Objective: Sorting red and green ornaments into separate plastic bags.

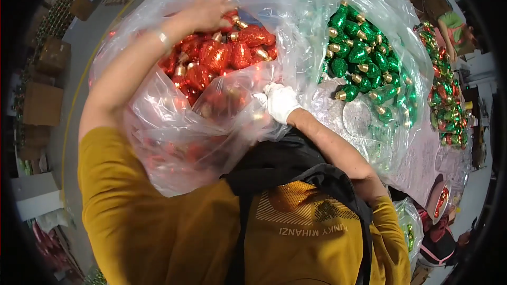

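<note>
My left hand (210, 11), bare and smeared by motion, reaches over the far side of a clear plastic bag (158, 108) of shiny red bulb-shaped ornaments (215, 57). Its fingers look stretched out and apart, and I see nothing held in them. The ornaments have gold caps and lie heaped in the bag's mouth; more show dimly through the plastic. My right hand (282, 102), in a white glove, is closed on the near right edge of this bag. Its fingertips are partly hidden by the folds.
Right of the red ones, another clear bag (364, 142) holds green bulb-shaped ornaments (364, 55) with gold caps. Farther right, red and green ornaments (446, 95) lie in rows near another person (455, 30). Cardboard boxes (43, 103) stand on the floor at left, beyond a yellow line.
</note>
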The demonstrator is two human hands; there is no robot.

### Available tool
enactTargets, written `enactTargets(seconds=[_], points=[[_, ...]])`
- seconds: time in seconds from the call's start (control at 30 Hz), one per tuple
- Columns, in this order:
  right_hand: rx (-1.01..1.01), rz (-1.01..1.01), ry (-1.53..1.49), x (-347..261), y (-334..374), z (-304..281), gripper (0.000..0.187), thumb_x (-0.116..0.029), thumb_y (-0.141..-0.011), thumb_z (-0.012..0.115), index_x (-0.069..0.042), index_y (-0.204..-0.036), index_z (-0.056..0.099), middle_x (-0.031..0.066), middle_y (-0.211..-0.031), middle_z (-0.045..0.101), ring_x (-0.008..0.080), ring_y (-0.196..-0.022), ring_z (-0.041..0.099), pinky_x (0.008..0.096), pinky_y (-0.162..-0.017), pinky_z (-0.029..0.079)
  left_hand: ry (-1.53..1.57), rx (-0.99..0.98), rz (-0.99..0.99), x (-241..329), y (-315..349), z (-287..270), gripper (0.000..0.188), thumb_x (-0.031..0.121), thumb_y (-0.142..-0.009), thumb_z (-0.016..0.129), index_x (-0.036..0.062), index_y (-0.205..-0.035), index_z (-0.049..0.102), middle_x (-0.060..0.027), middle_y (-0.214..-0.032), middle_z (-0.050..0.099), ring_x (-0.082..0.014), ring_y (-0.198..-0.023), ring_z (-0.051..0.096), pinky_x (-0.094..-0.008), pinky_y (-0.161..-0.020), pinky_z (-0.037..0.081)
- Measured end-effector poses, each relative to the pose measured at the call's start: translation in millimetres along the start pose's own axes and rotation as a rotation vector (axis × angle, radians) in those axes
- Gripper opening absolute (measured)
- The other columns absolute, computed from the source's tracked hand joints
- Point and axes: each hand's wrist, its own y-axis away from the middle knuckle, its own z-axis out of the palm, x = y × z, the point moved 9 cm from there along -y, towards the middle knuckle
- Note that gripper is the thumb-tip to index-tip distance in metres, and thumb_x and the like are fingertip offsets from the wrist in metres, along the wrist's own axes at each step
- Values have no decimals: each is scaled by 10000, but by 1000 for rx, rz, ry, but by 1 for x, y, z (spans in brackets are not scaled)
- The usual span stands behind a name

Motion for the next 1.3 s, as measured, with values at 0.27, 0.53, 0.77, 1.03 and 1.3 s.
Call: enactTargets(seconds=[0.27, 0.53, 0.77, 1.03, 1.3], points=[[2, -112, -495, 23, 26, 18, 410, -428, -905, 478, -54, -872, 642, 168, -864, 608, 341, -862, 601, 441, -783, 465, -173, 78, -313, -158, -85, 48, 572, 575, -883, 425, 201, -1312, 484, -69, -1426, 382, -297, -1338, 311, -675, -981, 277], [43, 9, 94, -30, 12, -76, 230, -258, -820, 607, -44, -901, 629, 137, -1012, 600, 339, -973, 568, 433, -803, 470, 705, -269, -143, -107, -79, 135, 364, 330, -839, 621, 12, -1011, 671, -147, -858, 692, -270, -815, 654, -387, -768, 501], [479, -11, -313, 31, -54, -83, 384, -314, -834, 589, -52, -1115, 575, 177, -1156, 560, 364, -1051, 530, 433, -882, 440, 679, 378, 364, 11, -76, 11, 408, 375, -892, 533, 19, -1072, 622, -148, -935, 651, -284, -923, 615, -373, -768, 478], [490, -139, -408, -3, 141, -149, 176, -163, -829, 641, -35, -949, 632, 121, -855, 596, 306, -832, 592, 370, -745, 496, 537, -62, 125, -24, -68, 61, 373, 254, -876, 617, 0, -1147, 582, -195, -1080, 632, -281, -997, 611, -343, -902, 439], [1744, 1029, -562, 198, 598, -128, 209, -213, -923, 533, -54, -911, 669, 99, -821, 660, 168, -686, 630, 274, -662, 482, 769, 323, 586, 196, -41, -136, 288, 160, -899, 564, -14, -1129, 585, -225, -1143, 591, -357, -1062, 574, -372, -897, 444]])
